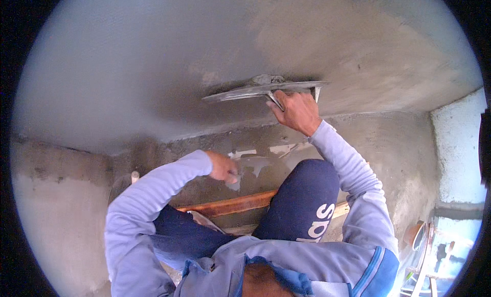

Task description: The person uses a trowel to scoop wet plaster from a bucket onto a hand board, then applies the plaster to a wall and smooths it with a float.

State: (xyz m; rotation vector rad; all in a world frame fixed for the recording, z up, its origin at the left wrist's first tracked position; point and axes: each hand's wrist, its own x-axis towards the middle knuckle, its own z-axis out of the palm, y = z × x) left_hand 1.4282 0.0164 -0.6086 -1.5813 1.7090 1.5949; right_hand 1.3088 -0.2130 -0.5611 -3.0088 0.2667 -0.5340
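My right hand grips the handle of a long steel trowel, its blade at the broad grey plastered surface. A lump of wet mortar shows along the blade's far edge. My left hand is lower, left of the trowel, closed on a small flat tool with a grey blade, probably a scraper; its handle is mostly hidden by my fingers.
An orange-brown wooden plank runs behind my bent knees. A pale handle end sticks up beside my left arm. At the lower right are a round orange container and leaning ladder-like pieces, near a pale block wall.
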